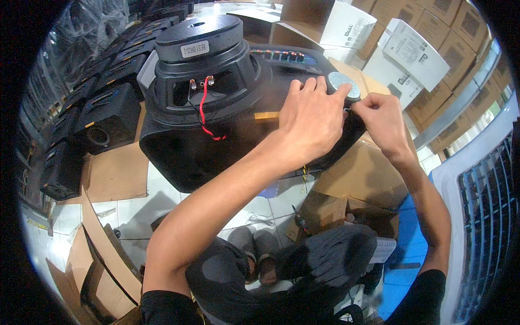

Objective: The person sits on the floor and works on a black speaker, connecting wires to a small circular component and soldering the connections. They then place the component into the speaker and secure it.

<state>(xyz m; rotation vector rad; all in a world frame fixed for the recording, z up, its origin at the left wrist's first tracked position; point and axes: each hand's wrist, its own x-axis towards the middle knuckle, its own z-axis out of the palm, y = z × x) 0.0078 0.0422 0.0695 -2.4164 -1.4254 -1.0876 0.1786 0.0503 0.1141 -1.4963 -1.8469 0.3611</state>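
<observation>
A black speaker cabinet [179, 157] lies in front of me. On its left part sits a large woofer [157, 103], magnet side up, with a red wire [203, 111] and a black wire at its terminals. At the cabinet's right end is a small round driver [345, 86] with a speckled silver-grey top. My left hand [313, 116] grips it, index finger on the top's edge and thumb low at its side. Thumb and fingers of my right hand [382, 120] pinch together at the driver's near right side; what lies between them is hidden.
Several black speaker cabinets [108, 116] stand in rows at left. Cardboard cartons [460, 54] and white boxes [409, 57] are stacked at far right. A cardboard box [357, 179] stands below my hands. At right is a white grilled unit [482, 216]; cut cardboard [116, 173] lies at left.
</observation>
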